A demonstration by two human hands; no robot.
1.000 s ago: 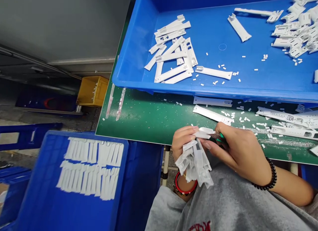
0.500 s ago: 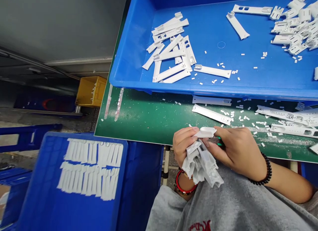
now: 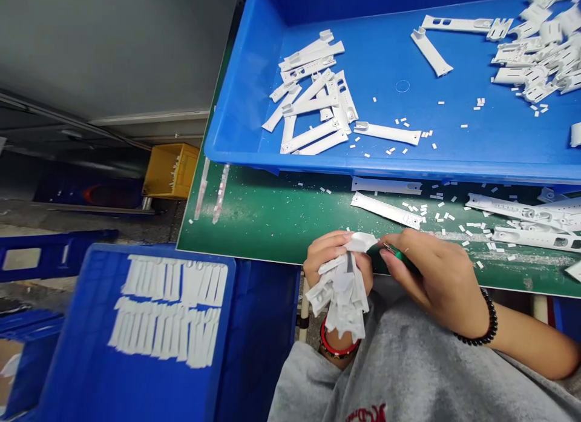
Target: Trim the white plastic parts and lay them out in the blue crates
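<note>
Strips [image 3: 338,295] sit bunched in the left hand [image 3: 325,255], at the near edge of the bench [image 3: 267,228], its fingers curled round them with one piece [image 3: 362,241] jutting out on top. From where I stand, the right hand [image 3: 438,276] pinches a green-handled tool [image 3: 396,251] between thumb and forefinger, its tip just beside that piece's end; whether they touch, I can't tell. Looks like the step is tool work on that end, so the next move calls for a steady left grip and careful aim.
</note>
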